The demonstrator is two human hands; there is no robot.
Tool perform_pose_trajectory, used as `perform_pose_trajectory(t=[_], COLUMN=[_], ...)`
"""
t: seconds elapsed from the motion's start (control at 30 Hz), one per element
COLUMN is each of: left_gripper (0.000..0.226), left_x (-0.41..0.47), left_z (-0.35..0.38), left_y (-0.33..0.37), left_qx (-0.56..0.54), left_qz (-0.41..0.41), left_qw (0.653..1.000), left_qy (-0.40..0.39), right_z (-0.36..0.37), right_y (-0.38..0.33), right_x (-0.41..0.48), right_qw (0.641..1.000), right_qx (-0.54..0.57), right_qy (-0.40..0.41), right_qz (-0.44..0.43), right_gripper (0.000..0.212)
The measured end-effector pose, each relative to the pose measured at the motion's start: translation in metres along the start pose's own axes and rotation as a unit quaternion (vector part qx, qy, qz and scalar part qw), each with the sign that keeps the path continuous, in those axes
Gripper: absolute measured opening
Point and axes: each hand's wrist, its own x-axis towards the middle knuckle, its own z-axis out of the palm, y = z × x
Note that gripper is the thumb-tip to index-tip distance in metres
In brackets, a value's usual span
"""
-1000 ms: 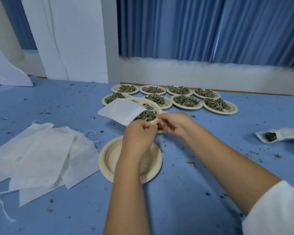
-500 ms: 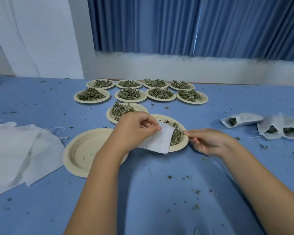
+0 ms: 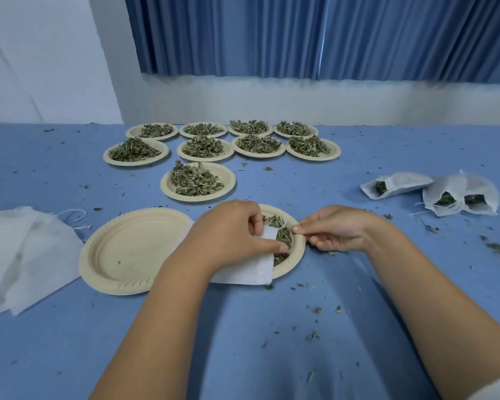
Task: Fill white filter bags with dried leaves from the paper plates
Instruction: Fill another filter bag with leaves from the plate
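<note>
Update from the head cam, the only view I've got. Half a second back my right hand (image 3: 335,229) was off by the plate rim and only my left hand (image 3: 231,229) had the filter bag (image 3: 251,269). Now the right one is back in, fingertips pinched on what looks like the thin far lip of the bag mouth. The left has its fingers curled round the near side, thumb pinning the fabric flat. The bag has also dropped. It now lies across the near plate (image 3: 299,255) with its mouth right at the dried leaves (image 3: 285,238). My read: the mouth is getting spread so the leaves can go in, and no filling has started on this one.

Hard-to-see stuff: my left hand covers most of the bag mouth, so I can't tell how wide it's open or whether any leaf is inside. Honestly, that white lip is only a faint sliver.

Other bits: empty plate (image 3: 127,249) just left of the bag, pile of empty bags (image 3: 20,255) cut off at the left edge, filled bags (image 3: 459,197) off to the right, and loose crumbs all over the table (image 3: 272,342).
</note>
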Motion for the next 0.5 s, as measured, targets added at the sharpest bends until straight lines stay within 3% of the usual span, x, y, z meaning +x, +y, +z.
perform_pose_trajectory(t=[0.2, 0.5], left_gripper=[0.048, 0.02], left_x=[-0.0011, -0.0026], left_z=[0.0015, -0.0064], left_y=[-0.0014, -0.0067], left_qx=[0.088, 0.007], left_qz=[-0.036, -0.044], left_qw=[0.995, 0.998], left_qy=[-0.024, -0.049], right_z=[0.0014, 0.0076], right_y=[0.0015, 0.0017], right_x=[-0.0016, -0.0029], right_qw=[0.999, 0.997], right_qx=[-0.044, -0.023], right_qy=[0.017, 0.062], right_qz=[-0.008, -0.025], right_gripper=[0.029, 0.025])
